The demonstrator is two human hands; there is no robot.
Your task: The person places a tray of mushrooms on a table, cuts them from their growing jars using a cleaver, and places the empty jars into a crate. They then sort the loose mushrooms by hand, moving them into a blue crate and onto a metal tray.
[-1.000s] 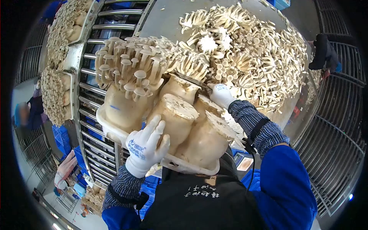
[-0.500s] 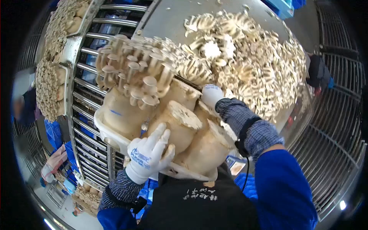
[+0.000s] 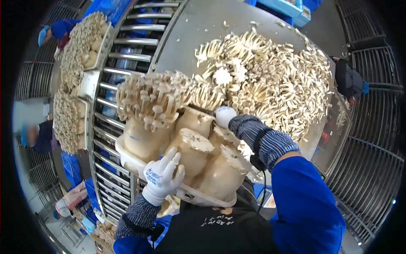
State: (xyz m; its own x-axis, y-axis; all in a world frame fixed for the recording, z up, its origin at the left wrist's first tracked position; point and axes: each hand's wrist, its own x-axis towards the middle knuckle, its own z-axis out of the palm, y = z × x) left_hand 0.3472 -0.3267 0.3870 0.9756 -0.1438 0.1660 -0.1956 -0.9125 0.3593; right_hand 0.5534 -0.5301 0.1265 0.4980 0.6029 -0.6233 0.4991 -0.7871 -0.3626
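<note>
A white tray (image 3: 127, 157) in front of me holds several pale mushroom growing blocks (image 3: 192, 154) with flat cut-looking tops. One block at the tray's far left still carries a clump of brown-capped mushrooms (image 3: 148, 99). My left hand (image 3: 161, 175), in a white glove, rests with fingers apart against the side of the near block. My right hand (image 3: 225, 116), also gloved, is closed at the far edge of the tray. A thin dark knife blade (image 3: 202, 110) seems to run left from it, along the back block's top; its handle is hidden.
A heap of loose mushrooms (image 3: 283, 80) covers much of the metal table (image 3: 186, 46). A roller conveyor (image 3: 133, 57) runs along the left, with more mushroom trays (image 3: 86, 122) beyond it. Other people (image 3: 350, 80) stand at the right and far left. Metal racks (image 3: 372, 122) line the right.
The view has shifted, so the tray and heap sit slightly differently in it. Both hands keep nearly the same places at the tray, and the mushroom clump stays on its block.
</note>
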